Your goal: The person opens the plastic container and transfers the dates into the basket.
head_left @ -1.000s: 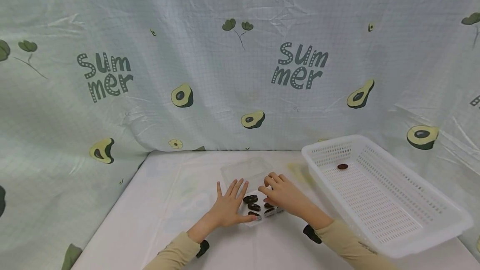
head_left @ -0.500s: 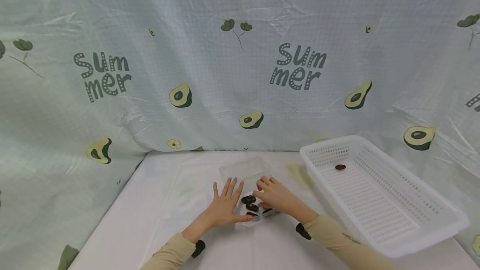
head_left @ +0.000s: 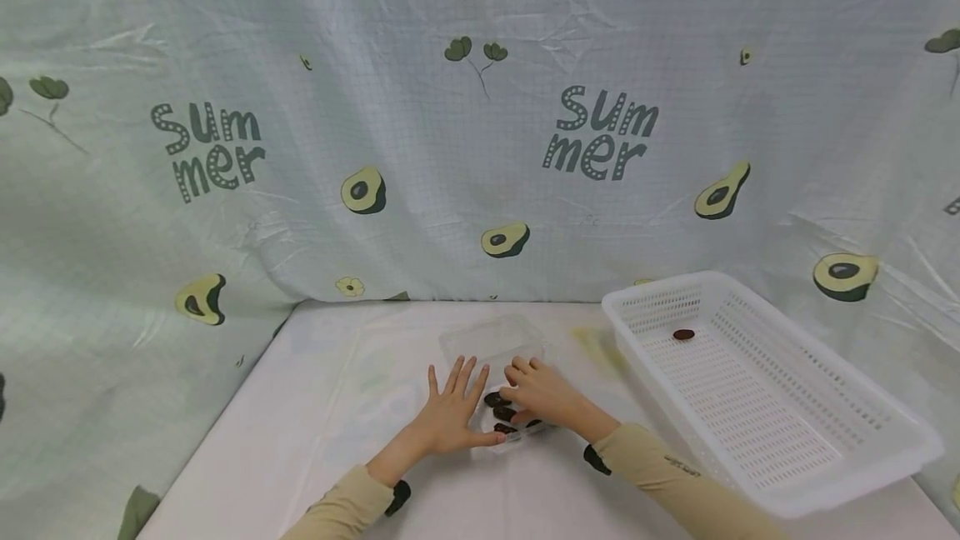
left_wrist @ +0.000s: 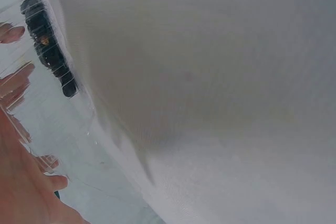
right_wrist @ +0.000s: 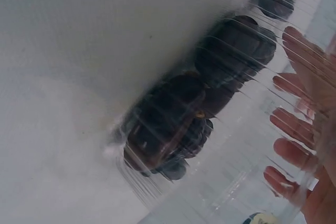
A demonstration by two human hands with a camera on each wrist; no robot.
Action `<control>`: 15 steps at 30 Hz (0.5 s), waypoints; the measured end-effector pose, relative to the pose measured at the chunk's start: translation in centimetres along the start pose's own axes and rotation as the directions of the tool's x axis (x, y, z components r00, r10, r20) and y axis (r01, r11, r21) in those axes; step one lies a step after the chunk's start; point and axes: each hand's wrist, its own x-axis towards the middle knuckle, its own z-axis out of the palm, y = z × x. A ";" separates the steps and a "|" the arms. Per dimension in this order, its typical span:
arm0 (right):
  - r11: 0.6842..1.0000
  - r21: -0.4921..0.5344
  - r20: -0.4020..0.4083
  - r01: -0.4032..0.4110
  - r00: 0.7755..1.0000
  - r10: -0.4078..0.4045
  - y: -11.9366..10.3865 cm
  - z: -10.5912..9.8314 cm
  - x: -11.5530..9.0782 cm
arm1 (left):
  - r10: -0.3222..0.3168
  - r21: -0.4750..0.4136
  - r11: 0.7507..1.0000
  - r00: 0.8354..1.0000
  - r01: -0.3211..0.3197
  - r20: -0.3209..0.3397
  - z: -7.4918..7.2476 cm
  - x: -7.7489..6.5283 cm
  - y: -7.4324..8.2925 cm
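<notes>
A clear plastic box (head_left: 517, 440) sits on the table with several dark dates (head_left: 503, 414) inside. The left hand (head_left: 442, 422) lies spread at the box's left side, thumb along the near edge, nothing gripped. Over the right part of the box is the right hand (head_left: 551, 397), fingers bent down among the dates; whether they pinch one is hidden. Through the clear wall, the right wrist view shows dark dates (right_wrist: 165, 121) and fingers (right_wrist: 294, 124). In the left wrist view, a row of dates (left_wrist: 50, 45) shows behind the ribbed wall.
Behind the box lies its clear lid (head_left: 491, 338), flat on the white table (head_left: 337, 407). At the right stands a white slotted basket (head_left: 847, 490) holding one brown date (head_left: 683, 334). A printed cloth (head_left: 420, 148) hangs behind the table.
The right hand has shifted left across the box, from the right-hand dates toward the middle ones. The left hand stays spread in about the same place.
</notes>
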 end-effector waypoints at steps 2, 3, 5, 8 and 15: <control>1.000 0.008 0.016 0.001 1.000 -0.001 -0.1 0.1 0.0 | 0.002 0.006 1.000 1.000 -0.002 -0.001 0.0 0.1 0.0; 1.000 0.013 0.025 0.001 1.000 -0.002 -0.1 0.1 0.0 | 0.002 0.011 1.000 1.000 -0.002 -0.002 0.0 0.1 0.0; 1.000 0.018 0.041 0.003 0.999 -0.004 -0.2 0.2 0.1 | -0.003 0.017 1.000 1.000 0.003 0.002 -0.1 0.1 0.1; 1.000 0.021 0.060 0.007 0.998 -0.008 -0.3 0.4 0.2 | -0.011 0.028 1.000 1.000 0.011 0.007 -0.1 0.1 0.1; 0.999 0.041 0.100 0.011 0.995 -0.015 -0.3 0.7 0.5 | -0.020 0.035 0.999 1.000 0.020 0.011 -0.1 0.1 0.2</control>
